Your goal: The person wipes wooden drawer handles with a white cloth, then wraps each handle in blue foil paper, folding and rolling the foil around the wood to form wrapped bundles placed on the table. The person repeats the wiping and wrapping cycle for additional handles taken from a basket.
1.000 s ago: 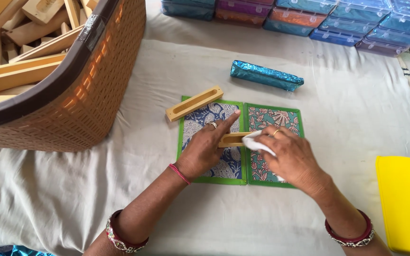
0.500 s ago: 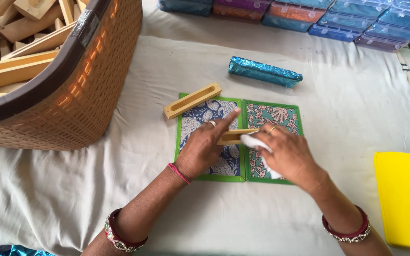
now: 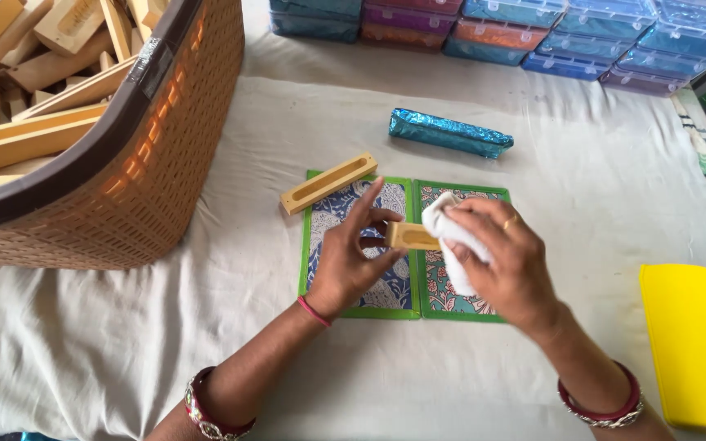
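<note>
My left hand [image 3: 353, 261] grips one end of a small wooden tray piece [image 3: 408, 236] above an opened green-edged patterned folder [image 3: 386, 294]. Around the piece's other end is a white cloth [image 3: 451, 245], and my right hand [image 3: 504, 257] presses it there. A second long wooden tray [image 3: 328, 182] lies just past the folder's upper left corner. A shiny teal foil packet [image 3: 449, 134] rests farther back on the cloth-covered surface.
A large woven brown basket [image 3: 157, 188] full of wooden pieces [image 3: 26, 98] stands at the left. Stacked coloured plastic boxes [image 3: 549, 41] line the far edge. A yellow plastic object [image 3: 692, 351] sits at the right. Off-white cloth [image 3: 108, 351] covers the surface.
Both hands have lifted the wooden piece slightly and turned it. The white cloth has moved along it to its right end.
</note>
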